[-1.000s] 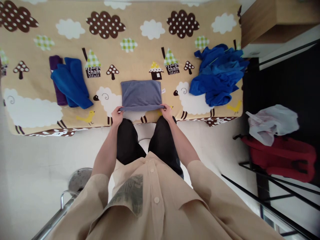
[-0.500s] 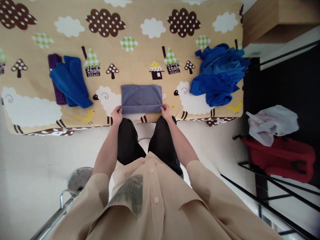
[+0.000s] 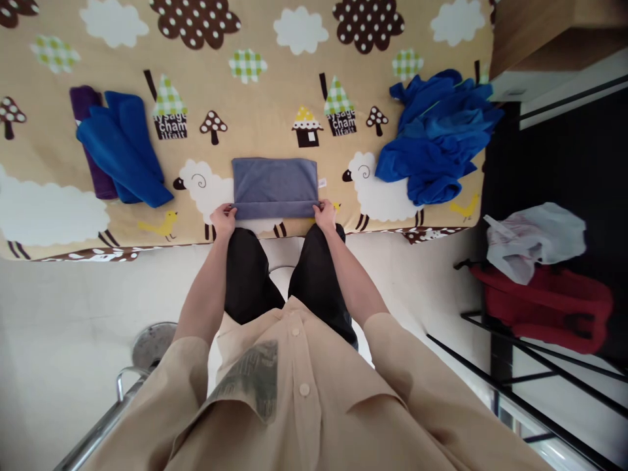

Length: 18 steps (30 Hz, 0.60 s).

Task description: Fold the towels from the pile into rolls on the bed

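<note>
A grey-blue towel [image 3: 275, 180] lies flat on the patterned bedsheet [image 3: 275, 124], with a strip along its near edge folded over. My left hand [image 3: 224, 218] pinches the left end of that folded strip. At the other end, my right hand [image 3: 325, 214] is closed on the right corner, fingers and thumb together. A small white label shows at the towel's right edge. To the left, rolled blue cloths [image 3: 125, 154] lie partly over a rolled purple cloth [image 3: 91, 111]. A loose heap of crumpled blue cloths [image 3: 439, 137] sits to the right.
A wooden cabinet [image 3: 530, 39] borders the far right of the bed. Below it are a white plastic bag [image 3: 537, 235], a red bag [image 3: 544, 301] and black metal bars [image 3: 490, 376]. A round stool [image 3: 152, 343] and a metal rail [image 3: 105, 418] stand at lower left.
The view has shifted slightly, so the bed's contents appear a little higher. Both hands keep their hold on the towel's folded edge, and the fold looks about the same.
</note>
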Motion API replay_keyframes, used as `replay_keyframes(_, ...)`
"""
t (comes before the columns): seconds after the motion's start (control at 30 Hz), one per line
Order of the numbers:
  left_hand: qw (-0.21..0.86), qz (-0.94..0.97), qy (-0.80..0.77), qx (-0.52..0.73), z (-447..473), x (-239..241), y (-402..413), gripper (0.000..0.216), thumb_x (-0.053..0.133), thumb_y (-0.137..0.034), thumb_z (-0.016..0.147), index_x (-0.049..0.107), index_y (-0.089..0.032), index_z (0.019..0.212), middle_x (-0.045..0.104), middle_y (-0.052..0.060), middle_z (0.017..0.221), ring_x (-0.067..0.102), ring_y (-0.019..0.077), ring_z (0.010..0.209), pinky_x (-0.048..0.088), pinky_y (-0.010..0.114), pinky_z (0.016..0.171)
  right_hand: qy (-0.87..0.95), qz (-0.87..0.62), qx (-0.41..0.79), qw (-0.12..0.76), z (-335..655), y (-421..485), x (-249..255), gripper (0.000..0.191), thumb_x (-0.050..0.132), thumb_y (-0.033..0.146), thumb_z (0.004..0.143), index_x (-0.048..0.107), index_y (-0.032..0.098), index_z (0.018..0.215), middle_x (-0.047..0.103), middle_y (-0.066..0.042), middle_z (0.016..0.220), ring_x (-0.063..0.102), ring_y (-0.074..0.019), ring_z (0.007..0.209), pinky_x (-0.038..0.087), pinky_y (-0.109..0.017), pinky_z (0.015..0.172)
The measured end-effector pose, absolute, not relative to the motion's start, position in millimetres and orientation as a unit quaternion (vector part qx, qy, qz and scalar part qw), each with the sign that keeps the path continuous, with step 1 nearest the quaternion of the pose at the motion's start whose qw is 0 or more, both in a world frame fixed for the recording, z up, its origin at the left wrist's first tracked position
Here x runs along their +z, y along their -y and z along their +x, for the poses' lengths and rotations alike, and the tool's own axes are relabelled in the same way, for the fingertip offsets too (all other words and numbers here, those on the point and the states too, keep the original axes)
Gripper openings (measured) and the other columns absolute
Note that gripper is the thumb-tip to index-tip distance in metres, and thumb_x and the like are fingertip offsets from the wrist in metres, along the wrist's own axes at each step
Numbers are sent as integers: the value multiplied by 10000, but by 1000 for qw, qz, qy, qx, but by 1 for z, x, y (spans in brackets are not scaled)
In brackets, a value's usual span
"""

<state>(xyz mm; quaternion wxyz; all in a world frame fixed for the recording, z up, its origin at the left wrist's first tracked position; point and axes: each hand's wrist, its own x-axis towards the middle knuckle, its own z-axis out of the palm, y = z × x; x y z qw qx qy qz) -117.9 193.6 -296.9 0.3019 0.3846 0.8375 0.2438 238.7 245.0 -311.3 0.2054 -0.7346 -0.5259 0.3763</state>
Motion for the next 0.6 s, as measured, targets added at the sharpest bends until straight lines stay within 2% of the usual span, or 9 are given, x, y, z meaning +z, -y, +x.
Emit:
replay_keyframes(0.2, 264, 432, -829, 237, -118, -297, -194, 301, 609, -261, 868, 726, -132, 1114, 737, 122, 1017, 691, 227, 890, 532, 363, 968, 529, -737, 370, 201, 238, -246, -313, 215, 620, 222, 916, 670, 148, 1112, 764, -142, 1042, 716, -266, 1016, 524, -448, 1047)
replay_keyframes(0.4, 254, 474, -812, 227, -117, -302, -194, 260, 580, -217, 870, 708, -143, 1084, 699, 134, 1008, 664, 262, 928, 501, 429, 1029, 544, -736, 362, 175, 236, -245, -309, 250, 569, 225, 955, 640, 129, 1175, 740, -163, 1068, 703, -291, 1069, 490, -492, 1098)
replay_keyframes(0.5, 229, 497, -810, 212, -107, -292, -189, 310, 554, -172, 870, 685, -152, 1150, 673, 169, 1094, 637, 318, 1060, 468, 485, 1072, 566, -734, 339, 162, 234, -239, -298, 300, 545, 184, 952, 605, 122, 1240, 707, -165, 1126, 674, -287, 1102, 491, -482, 1093)
replay_keyframes(0.6, 180, 545, -798, 187, -93, -273, -179, 411, 540, -173, 889, 637, -144, 1287, 597, 218, 1314, 533, 387, 1276, 414, 545, 1117, 601, -726, 287, 172, 234, -230, -280, 350, 512, 116, 926, 593, 131, 1266, 644, -170, 1243, 606, -273, 1192, 479, -435, 1100)
